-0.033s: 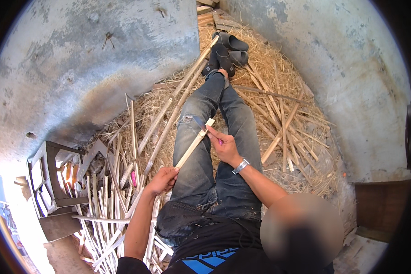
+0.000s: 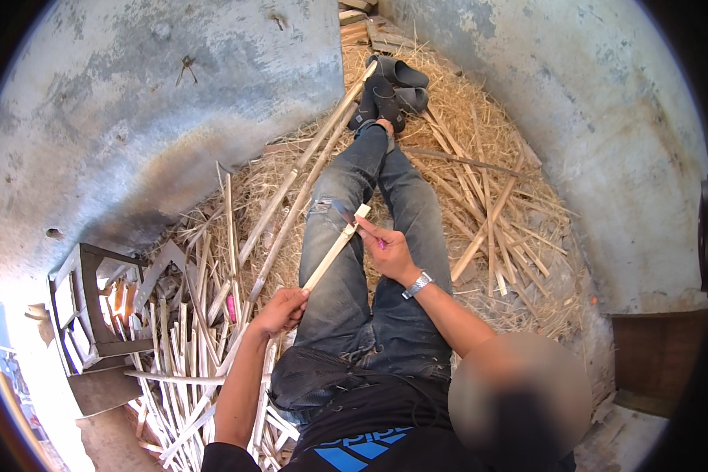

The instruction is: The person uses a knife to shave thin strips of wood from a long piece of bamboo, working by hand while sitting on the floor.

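A pale split bamboo strip (image 2: 328, 263) slants over my thighs, its lower end pinched by the thumb and fingers of my left hand (image 2: 282, 310). Near the strip's upper end, my right hand (image 2: 389, 253) is closed round a knife with a pink handle (image 2: 381, 244). The knife's dark blade (image 2: 342, 211) lies across the strip, close to a node. My right thumb or finger rests by the strip there; the exact grip is partly hidden. Both legs are stretched out in worn jeans (image 2: 413, 212) beneath the work.
Long bamboo poles (image 2: 287, 197) lie along my left leg. Many cut strips (image 2: 185, 346) are heaped at left beside a metal frame (image 2: 94, 315). More sticks (image 2: 484, 212) lie on straw (image 2: 464, 98) at right. Grey walls (image 2: 606, 141) rise on both sides; slippers (image 2: 401, 72) lie by my feet.
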A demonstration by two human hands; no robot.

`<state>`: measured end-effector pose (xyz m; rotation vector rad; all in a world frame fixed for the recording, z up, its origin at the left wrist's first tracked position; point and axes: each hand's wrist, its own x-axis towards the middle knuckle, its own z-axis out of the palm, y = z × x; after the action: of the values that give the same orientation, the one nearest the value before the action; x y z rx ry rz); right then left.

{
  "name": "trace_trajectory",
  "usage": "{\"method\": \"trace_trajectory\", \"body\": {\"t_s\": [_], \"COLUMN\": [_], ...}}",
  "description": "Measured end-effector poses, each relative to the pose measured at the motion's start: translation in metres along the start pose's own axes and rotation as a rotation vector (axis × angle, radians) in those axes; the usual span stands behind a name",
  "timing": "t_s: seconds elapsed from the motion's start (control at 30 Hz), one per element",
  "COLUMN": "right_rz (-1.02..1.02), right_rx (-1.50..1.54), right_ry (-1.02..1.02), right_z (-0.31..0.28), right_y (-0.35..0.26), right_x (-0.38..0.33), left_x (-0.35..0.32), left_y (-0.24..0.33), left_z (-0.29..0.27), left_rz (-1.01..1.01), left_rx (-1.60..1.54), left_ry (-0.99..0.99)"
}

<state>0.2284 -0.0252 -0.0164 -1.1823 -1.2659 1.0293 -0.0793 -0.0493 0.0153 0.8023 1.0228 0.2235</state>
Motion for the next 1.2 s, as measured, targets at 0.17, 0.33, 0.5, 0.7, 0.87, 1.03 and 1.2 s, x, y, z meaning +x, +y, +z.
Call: {"method": "trace_trajectory", "body": {"t_s": [0.17,0.33,0.5,0.7,0.87,1.03,1.2], "right_rz": [0.224,0.411,0.248,0.149,0.086,-0.179,-0.191], "right_rx": [0.233,0.428,0.479,-0.160,-0.324,-0.471,-0.429], "right_ry": [-0.239,-0.434,0.148,0.044,-0.023,0.026,0.039], "right_z": [-0.025,-0.024,-0.023,-0.014,-0.001,0.016,0.011], "right_y": [-0.005,-0.023,-0.021,-0.027,-0.031,-0.035,-0.028], "right_x": [0.013,0.016,0.020,0.021,0.034,0.035,0.029], "left_x": [0.000,0.003,0.003,0.004,-0.003,-0.002,0.002], "left_y": [0.005,0.006,0.004,-0.019,-0.011,-0.012,-0.014], "left_z": [-0.006,-0.014,-0.001,0.019,0.038,0.039,0.038], "left_rz": [-0.039,-0.049,0.005,0.363,0.447,0.424,0.445], "left_rx": [-0.064,-0.118,0.007,0.558,0.747,0.745,0.718], "left_ry": [-0.081,-0.132,-0.015,0.390,0.562,0.612,0.575]}}
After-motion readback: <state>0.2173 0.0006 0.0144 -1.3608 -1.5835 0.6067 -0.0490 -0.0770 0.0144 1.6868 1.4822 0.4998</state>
